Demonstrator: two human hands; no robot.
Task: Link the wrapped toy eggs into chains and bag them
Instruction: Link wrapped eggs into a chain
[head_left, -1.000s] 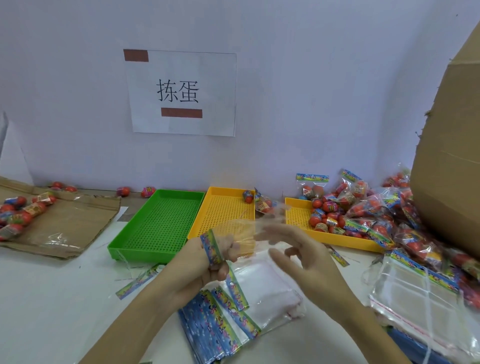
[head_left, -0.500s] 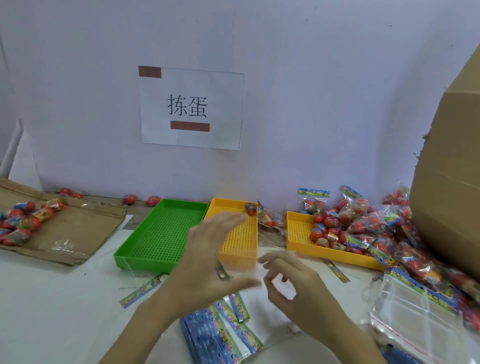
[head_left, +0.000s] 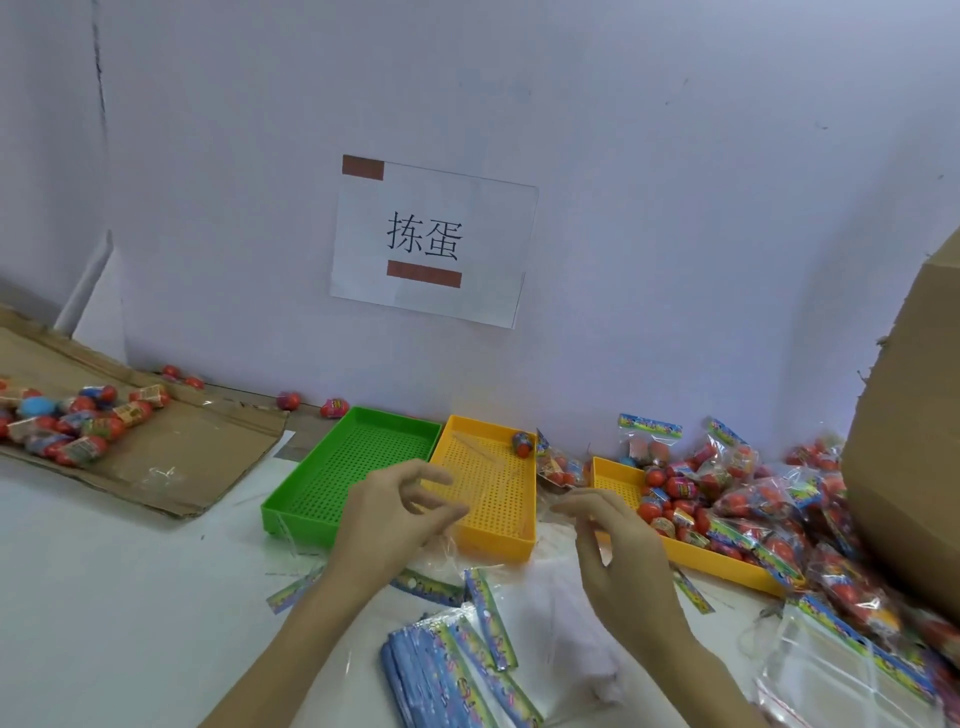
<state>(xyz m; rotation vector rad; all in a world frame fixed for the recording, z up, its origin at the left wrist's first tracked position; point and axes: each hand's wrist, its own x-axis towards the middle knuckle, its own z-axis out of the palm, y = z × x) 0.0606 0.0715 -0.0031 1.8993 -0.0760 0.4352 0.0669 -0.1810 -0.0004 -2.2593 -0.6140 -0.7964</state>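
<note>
We worked at a white table (head_left: 104, 597) pushed against a pale wall carrying a paper sign (head_left: 431, 241). A flattened cardboard sheet (head_left: 171, 462) lay at the far left with loose wrapped eggs (head_left: 67, 423) on it. A green tray (head_left: 358, 467) sat touching a yellow tray (head_left: 488, 488) that held 1 egg (head_left: 522, 443) in its far corner. A second yellow tray (head_left: 613, 480), further right, held more eggs, with filled bags (head_left: 753, 499) heaped beside a cardboard box (head_left: 909, 441). A stack of empty bags (head_left: 452, 670) lay near us.

Our left hand (head_left: 387, 525) and right hand (head_left: 618, 551) hovered over the table, fingers loosely curled, gripping nothing we could see.

Compared with 1 second earlier, the clear bag our left hand had held was gone from it, and the hands were further apart.
</note>
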